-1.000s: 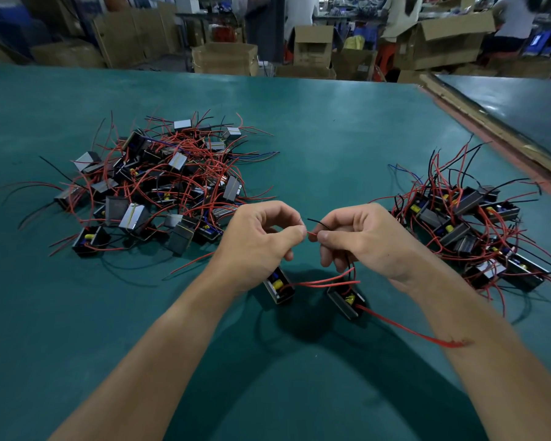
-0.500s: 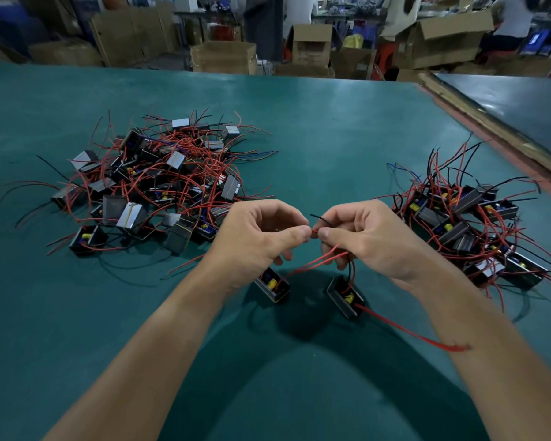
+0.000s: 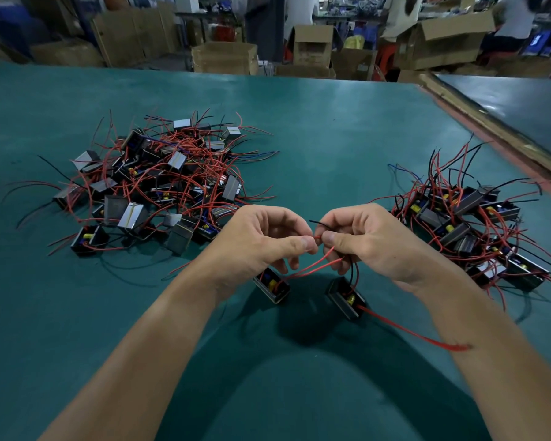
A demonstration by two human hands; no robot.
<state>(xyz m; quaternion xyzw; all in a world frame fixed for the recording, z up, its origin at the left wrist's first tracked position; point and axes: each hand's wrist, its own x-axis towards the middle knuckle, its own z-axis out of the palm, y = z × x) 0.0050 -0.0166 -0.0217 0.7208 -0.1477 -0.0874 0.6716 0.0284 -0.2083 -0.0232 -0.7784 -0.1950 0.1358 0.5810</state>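
Two small black modules lie on the green table below my hands: one (image 3: 272, 286) on the left, one (image 3: 347, 299) on the right, each with red leads. My left hand (image 3: 261, 240) and my right hand (image 3: 369, 240) meet thumb to thumb and pinch the ends of thin red wires (image 3: 312, 265) that rise from the modules. A short black wire end (image 3: 317, 222) sticks out above my right fingers. A long red lead (image 3: 414, 334) trails from the right module under my right forearm.
A big heap of black modules with red wires (image 3: 153, 186) lies at the left. A smaller heap (image 3: 471, 224) lies right of my right hand. The table's right edge (image 3: 490, 138) runs diagonally. Cardboard boxes (image 3: 225, 57) and people stand beyond the far edge.
My hands rose slightly and drew closer, thumbs now nearly touching. The red wires between them lifted into a slanted line. The two modules stayed on the table.
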